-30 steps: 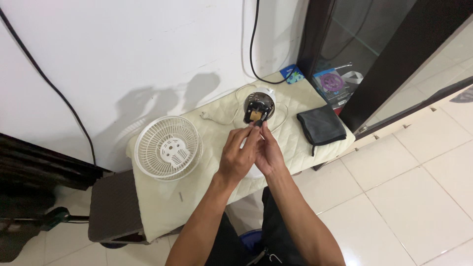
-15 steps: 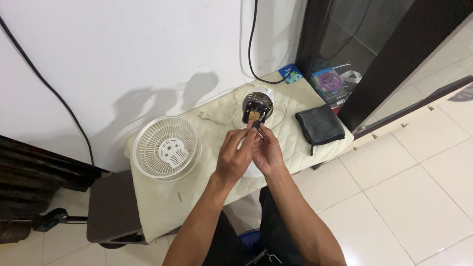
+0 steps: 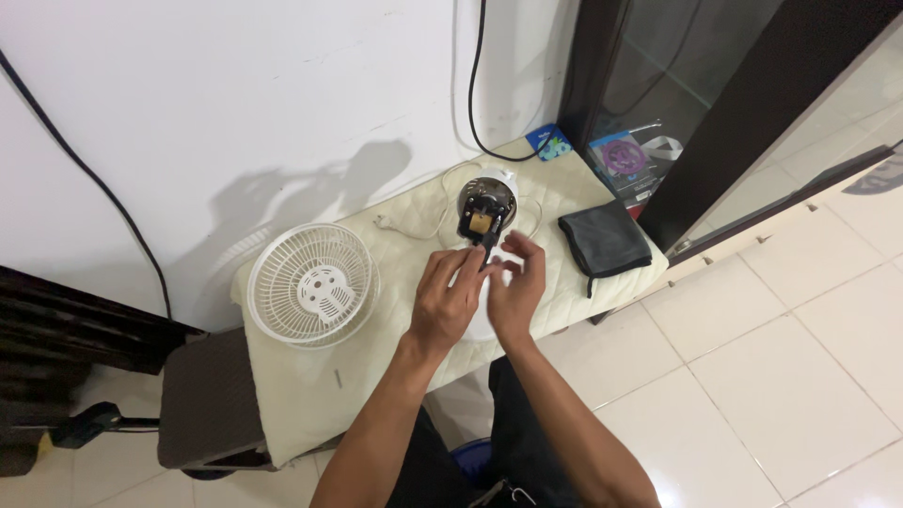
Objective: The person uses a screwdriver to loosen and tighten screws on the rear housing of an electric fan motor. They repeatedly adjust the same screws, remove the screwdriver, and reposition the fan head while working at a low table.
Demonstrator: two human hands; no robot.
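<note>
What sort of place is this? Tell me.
Probably a room in a home: a white tiled floor, a plain white wall, and a small cloth-covered table where both hands work on a fan motor.

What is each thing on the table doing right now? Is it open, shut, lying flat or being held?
Fan motor: casing off, insides showing, standing on the table.
White fan grille: taken off, lying flat, untouched.
Black pouch: shut, lying flat.
White cord: lying loose.
Left hand: fingers curled at the motor's base.
Right hand: fingers pinched beside it.
</note>
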